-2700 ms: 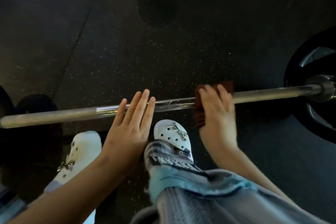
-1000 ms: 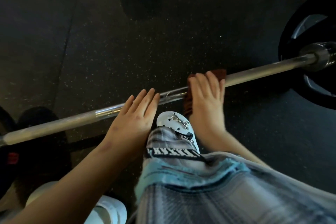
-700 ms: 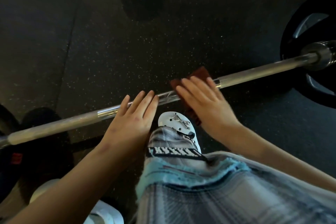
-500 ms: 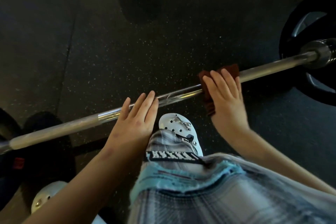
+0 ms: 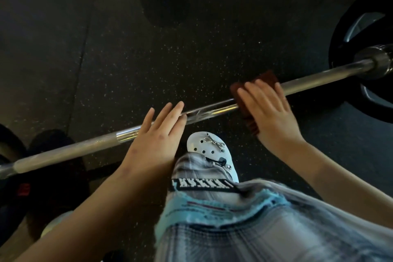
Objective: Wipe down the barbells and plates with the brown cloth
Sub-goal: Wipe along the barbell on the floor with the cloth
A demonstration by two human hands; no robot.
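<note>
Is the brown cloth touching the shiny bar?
Touching. The head view shows the brown cloth draped over the bar, pressed down by the right hand.

Your cloth [image 5: 265,78] is dark brown and the bar [image 5: 319,80] silver-grey. The plate [image 5: 342,27] is black. The floor [image 5: 191,59] is black with pale speckles. Your shoe [image 5: 209,152] is white with a silver bow [image 5: 214,142]. Your trousers [image 5: 276,236] are grey-blue plaid with a black-and-white band [image 5: 202,185].

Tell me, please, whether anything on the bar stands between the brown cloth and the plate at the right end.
Nothing visible does. From the brown cloth under the right hand, the barbell shaft runs bare to the black plate. The left hand rests on the shaft on the cloth's other side.
</note>
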